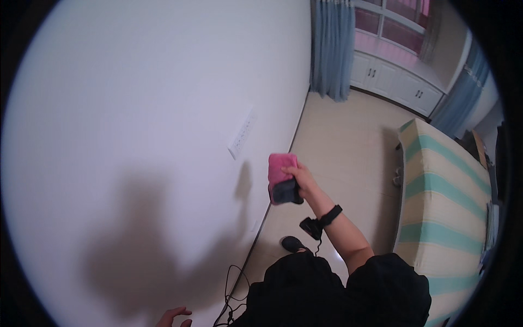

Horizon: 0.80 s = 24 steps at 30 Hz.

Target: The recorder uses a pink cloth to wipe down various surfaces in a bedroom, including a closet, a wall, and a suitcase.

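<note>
My right hand (301, 176) grips a folded cloth, pink (279, 165) on its upper part and dark grey (284, 192) below. The thumb lies across the pink face. The cloth is in front of the white wall (163, 90); whether it touches the wall cannot be told. Around my right wrist is a black strap with a small black device (311, 227) and a thin cable. Only some fingers of my left hand (175, 317) show at the bottom edge, apart and with nothing visible between them. A long white wall plate (242, 135) with small marks is fixed beyond the cloth.
A bed or table under a striped cream and green cover (443, 204) stands at right. Black cables (231, 294) hang near the wall's base. Blue curtains (334, 49) and white cabinets (384, 79) are at the far end. My dark shoe (292, 244) is on the tiled floor (347, 135).
</note>
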Motion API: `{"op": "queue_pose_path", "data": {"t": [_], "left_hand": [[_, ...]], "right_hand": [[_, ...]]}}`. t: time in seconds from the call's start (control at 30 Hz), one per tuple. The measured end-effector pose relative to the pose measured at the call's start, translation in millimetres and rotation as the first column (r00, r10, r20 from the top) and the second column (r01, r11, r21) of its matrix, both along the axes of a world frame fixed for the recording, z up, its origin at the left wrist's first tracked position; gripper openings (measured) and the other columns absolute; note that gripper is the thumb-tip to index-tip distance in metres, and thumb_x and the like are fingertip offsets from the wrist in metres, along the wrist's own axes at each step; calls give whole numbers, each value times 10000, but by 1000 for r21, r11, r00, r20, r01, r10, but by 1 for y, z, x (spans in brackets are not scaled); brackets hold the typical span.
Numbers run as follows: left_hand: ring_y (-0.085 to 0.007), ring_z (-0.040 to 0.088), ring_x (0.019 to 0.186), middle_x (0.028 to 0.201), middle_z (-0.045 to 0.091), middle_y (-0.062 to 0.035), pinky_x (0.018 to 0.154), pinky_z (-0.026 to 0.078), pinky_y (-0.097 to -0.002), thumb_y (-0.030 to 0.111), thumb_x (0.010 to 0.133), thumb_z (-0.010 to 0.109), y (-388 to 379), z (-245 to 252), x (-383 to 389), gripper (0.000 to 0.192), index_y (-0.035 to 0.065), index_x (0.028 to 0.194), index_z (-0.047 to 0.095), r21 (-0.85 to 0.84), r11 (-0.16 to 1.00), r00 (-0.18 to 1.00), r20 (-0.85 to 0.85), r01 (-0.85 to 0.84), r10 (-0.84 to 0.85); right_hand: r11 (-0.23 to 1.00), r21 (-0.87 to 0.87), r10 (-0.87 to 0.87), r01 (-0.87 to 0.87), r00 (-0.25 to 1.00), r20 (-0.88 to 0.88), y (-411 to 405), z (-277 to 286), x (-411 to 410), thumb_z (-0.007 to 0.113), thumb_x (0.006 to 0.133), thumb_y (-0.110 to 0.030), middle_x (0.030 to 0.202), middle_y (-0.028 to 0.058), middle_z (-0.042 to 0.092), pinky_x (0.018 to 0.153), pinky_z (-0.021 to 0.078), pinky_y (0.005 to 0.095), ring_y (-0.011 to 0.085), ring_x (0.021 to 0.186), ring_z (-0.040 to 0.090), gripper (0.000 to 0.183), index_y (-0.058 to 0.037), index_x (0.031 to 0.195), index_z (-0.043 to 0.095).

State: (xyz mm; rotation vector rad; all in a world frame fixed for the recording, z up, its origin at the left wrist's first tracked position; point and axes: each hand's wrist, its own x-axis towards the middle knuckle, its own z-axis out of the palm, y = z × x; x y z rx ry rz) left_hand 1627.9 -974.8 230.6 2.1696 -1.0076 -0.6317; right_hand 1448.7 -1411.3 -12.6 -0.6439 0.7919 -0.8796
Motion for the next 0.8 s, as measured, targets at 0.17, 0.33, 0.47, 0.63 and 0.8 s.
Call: {"op": "queue_pose_path", "data": {"t": [0.17,0.33,0.47,0.63,0.8], "left_hand": [[-275,622,996,1002,680,-119,929,449,-383,80,852,639,-39,-20,-17,258,1,1098,649,118,992,990,141,-46,30],[-289,627,975,995,684,-125,916,452,-388,80,854,628,-75,-20,-33,227,0,1066,648,102,985,973,199,-141,118],[-301,618,981,1039,666,-142,901,453,-380,78,858,618,-90,-19,-28,215,-11,1054,640,133,984,990,100,-117,104],[-296,609,974,1052,652,-156,870,457,-380,104,869,603,-87,-39,-30,218,-21,1045,636,-24,991,937,329,132,-117],[-275,583,980,1052,653,-144,862,437,-366,188,905,605,-93,-31,-41,269,-7,1089,629,83,983,982,104,-165,156]], "right_hand": [[971,-234,-84,52,988,-129,-96,-19,41,679,803,-41,950,51,665,764,514,299,159,867,628,323,-15,1121,626],[734,-679,-326,13,884,-335,-165,-2,77,674,788,-57,968,64,687,808,499,285,158,890,636,368,-19,1152,631],[463,-871,-548,-161,721,-424,-133,16,101,598,815,-121,1085,129,653,818,505,400,357,952,625,274,-65,1079,641],[194,-920,-253,-340,889,-382,-22,1,98,663,699,-36,1194,153,626,879,508,407,341,1067,612,504,-84,1197,603],[546,-676,132,-495,848,-513,16,-33,84,624,791,-65,1080,130,664,855,523,374,339,938,654,365,-80,1156,619]]}}
